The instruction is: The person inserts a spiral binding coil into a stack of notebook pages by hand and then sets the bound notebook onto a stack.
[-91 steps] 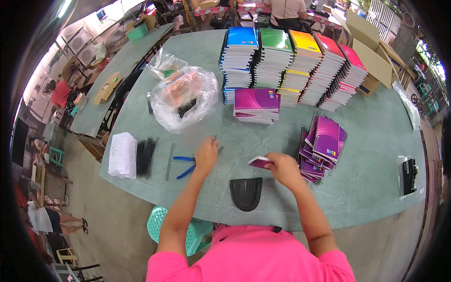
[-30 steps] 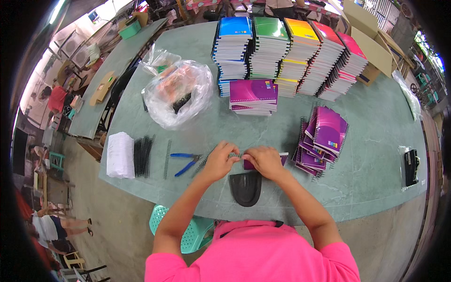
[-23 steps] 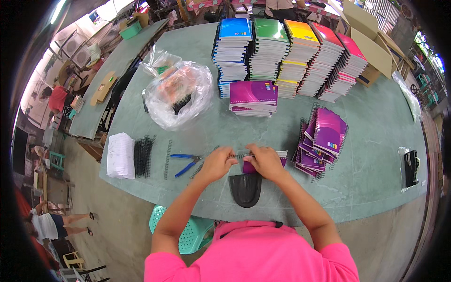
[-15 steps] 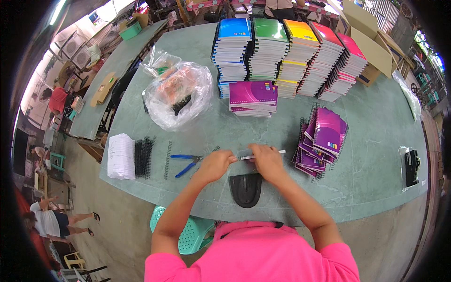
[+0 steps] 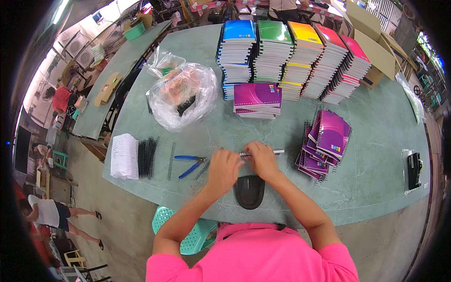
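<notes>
Over the middle of the table, my right hand (image 5: 262,160) grips a thin notebook (image 5: 280,152), seen edge-on as a pale strip. A bit of dark spiral coil shows at its left end. Close to that end, my left hand (image 5: 224,168) has its fingers curled together and slightly blurred; whatever they pinch is hidden. Under my hands sits a black rounded pad (image 5: 249,192). Blue-handled pliers (image 5: 189,165) lie left of my left hand, with one loose black coil (image 5: 171,161) beyond them and another partly behind the hand.
A bundle of black coils (image 5: 148,157) lies beside a white paper roll (image 5: 125,157). Purple notebooks (image 5: 331,136) are piled at right, more (image 5: 257,96) ahead. Tall stacks of coloured notebooks (image 5: 275,47) and a clear plastic bag (image 5: 183,96) stand farther back. A black tool (image 5: 414,170) lies far right.
My left hand has come down and nearer to me, from a pinch at the coil's end to a curled posture beside it. My right hand keeps its grip on the notebook.
</notes>
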{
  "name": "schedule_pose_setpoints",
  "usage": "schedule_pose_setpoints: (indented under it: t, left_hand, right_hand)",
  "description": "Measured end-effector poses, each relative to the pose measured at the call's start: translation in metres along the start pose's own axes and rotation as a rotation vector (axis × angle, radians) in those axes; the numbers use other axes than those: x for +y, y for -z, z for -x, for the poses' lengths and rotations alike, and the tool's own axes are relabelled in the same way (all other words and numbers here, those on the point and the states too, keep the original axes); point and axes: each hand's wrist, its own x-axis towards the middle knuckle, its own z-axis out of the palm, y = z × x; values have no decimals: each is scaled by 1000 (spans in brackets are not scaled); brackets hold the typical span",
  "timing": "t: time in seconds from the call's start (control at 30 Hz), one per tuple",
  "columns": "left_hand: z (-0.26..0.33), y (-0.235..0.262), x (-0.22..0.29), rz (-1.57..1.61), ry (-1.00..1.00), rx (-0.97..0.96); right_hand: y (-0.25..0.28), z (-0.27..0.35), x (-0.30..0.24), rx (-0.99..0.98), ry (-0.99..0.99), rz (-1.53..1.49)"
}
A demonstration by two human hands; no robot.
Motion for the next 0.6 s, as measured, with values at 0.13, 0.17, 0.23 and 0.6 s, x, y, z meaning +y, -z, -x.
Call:
schedule_pose_setpoints:
  t: [0.13, 0.17, 0.23, 0.6]
  left_hand:
    - [45, -22, 4, 249, 112, -308]
    - [44, -20, 4, 339, 168, -411]
    - [28, 2, 14, 373, 373, -375]
    - [-26, 33, -4, 268, 139, 233]
  right_hand:
    - [21, 2, 2, 48, -38, 47]
    - [31, 2, 7, -9, -85, 58]
    - [43, 7, 21, 17, -186, 13]
    - [25, 22, 35, 84, -269, -397]
